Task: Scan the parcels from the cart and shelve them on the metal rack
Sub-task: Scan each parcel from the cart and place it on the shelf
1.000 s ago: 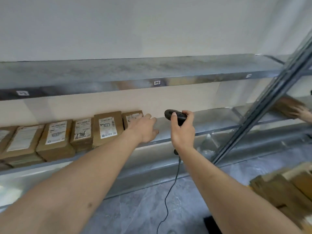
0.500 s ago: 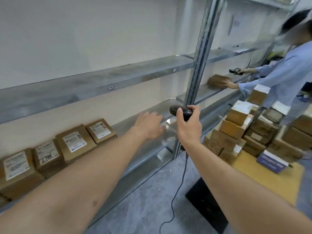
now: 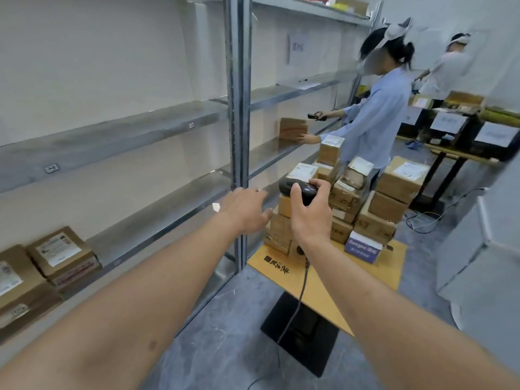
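My right hand grips a black corded barcode scanner, held up in front of the parcel pile. My left hand is empty with fingers spread, stretched forward beside the rack's upright post. Several brown cardboard parcels with white labels are stacked on a yellow-topped cart just beyond both hands. Shelved parcels lie on the metal rack's lower shelf at far left.
A person in a light blue shirt stands past the cart, one hand on a box on the rack, the other holding a scanner. Another person works at a table with boxes at far right. The scanner cord hangs to the grey floor.
The view has swung right, away from the shelved parcels toward the cart. My left hand has left the shelf and now reaches toward the parcel pile; the scanner stays in my right hand.
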`<state>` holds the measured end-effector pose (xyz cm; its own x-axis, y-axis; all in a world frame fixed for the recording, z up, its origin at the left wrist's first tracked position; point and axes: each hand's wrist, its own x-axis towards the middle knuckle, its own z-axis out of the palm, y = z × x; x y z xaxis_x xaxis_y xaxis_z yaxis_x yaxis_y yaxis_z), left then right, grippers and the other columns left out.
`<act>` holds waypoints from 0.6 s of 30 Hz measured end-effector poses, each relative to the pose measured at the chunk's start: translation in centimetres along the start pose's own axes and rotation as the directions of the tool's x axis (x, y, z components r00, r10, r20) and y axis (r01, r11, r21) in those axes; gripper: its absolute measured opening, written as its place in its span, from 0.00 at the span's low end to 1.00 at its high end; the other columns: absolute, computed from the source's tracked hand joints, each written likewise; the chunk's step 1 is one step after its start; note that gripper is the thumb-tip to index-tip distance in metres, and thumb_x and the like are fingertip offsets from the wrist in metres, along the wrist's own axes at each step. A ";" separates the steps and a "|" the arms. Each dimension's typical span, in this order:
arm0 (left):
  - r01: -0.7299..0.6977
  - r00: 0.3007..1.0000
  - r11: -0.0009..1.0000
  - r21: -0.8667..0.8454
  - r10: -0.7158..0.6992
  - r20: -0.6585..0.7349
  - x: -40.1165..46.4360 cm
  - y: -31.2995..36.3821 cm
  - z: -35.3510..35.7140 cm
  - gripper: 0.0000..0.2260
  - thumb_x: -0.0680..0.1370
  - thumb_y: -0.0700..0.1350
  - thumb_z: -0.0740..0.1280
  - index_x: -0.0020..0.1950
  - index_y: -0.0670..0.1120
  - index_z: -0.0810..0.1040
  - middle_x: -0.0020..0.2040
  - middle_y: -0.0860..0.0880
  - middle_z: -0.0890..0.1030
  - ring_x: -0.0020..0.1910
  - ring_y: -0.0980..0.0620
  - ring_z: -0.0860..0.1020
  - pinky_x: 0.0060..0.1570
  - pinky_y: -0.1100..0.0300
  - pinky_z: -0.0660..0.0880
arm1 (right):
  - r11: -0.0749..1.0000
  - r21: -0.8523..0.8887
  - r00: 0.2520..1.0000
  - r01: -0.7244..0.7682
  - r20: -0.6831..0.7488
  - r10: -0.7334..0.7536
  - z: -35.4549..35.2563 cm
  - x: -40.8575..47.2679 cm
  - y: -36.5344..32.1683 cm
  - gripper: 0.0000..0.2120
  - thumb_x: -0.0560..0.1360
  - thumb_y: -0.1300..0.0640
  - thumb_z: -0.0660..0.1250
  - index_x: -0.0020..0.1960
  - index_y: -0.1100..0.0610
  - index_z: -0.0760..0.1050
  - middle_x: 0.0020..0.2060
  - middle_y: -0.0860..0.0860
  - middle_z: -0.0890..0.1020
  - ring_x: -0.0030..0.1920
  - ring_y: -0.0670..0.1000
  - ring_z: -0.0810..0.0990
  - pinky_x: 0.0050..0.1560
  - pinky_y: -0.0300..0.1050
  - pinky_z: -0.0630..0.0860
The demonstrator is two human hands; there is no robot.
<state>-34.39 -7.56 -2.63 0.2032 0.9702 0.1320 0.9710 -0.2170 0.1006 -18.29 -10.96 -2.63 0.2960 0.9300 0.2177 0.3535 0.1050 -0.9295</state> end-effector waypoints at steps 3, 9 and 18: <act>0.019 1.000 0.997 -0.071 -0.019 0.002 2.1 3.7 1.0 0.23 0.83 0.59 0.62 0.73 0.48 0.75 0.68 0.47 0.78 0.67 0.42 0.76 0.65 0.44 0.75 | 1.000 -0.005 0.999 -0.029 -0.019 0.029 -3.1 2.6 1.9 0.16 0.83 0.40 0.62 0.66 0.44 0.66 0.53 0.47 0.81 0.54 0.54 0.81 0.58 0.55 0.77; 0.060 0.998 0.986 -0.155 -0.054 0.039 6.2 8.0 3.8 0.22 0.83 0.60 0.63 0.73 0.51 0.75 0.69 0.48 0.78 0.68 0.43 0.76 0.66 0.42 0.76 | 0.996 -0.021 0.996 -0.084 -0.020 0.083 -6.8 7.3 5.5 0.15 0.84 0.40 0.61 0.67 0.44 0.65 0.56 0.48 0.80 0.54 0.54 0.81 0.54 0.51 0.76; 0.071 0.996 0.981 -0.179 -0.078 -0.032 13.8 8.1 6.5 0.26 0.81 0.61 0.65 0.76 0.51 0.71 0.73 0.50 0.75 0.67 0.44 0.76 0.61 0.45 0.79 | 0.986 -0.047 0.985 -0.161 -0.063 0.158 -5.7 13.8 8.9 0.17 0.83 0.38 0.62 0.68 0.43 0.66 0.54 0.47 0.80 0.54 0.53 0.81 0.59 0.58 0.78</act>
<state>-22.88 4.76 -6.42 0.1225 0.9803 0.1552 0.9445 -0.1632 0.2850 -5.96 0.81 -6.22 0.4038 0.9108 0.0863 0.3428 -0.0632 -0.9373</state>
